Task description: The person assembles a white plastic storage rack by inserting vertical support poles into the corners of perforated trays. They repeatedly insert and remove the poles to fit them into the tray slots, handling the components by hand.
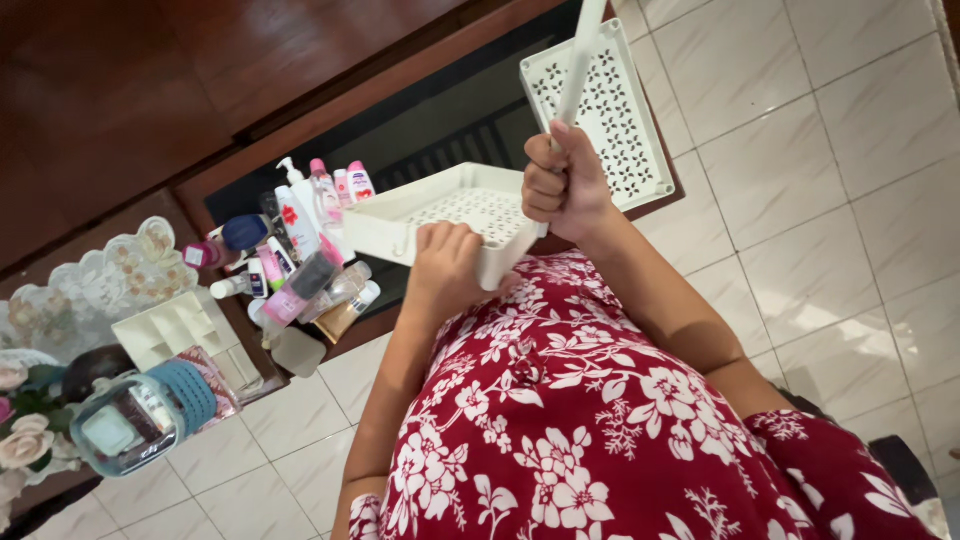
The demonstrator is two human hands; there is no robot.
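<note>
Your right hand [563,185] is closed in a fist around a white plastic pole [578,62], which rises above the fist, and your left hand [447,262] grips the near wall of a white perforated tray [440,212]. A second perforated tray [612,110] lies just behind the pole, and toiletry bottles [300,250] stand left of your left hand.

A room in a home: toiletry bottles [300,250] crowd a dark wooden surface [120,110] beside a lace doily [95,285] and artificial flowers [20,420], above a pale tiled floor [840,170].
</note>
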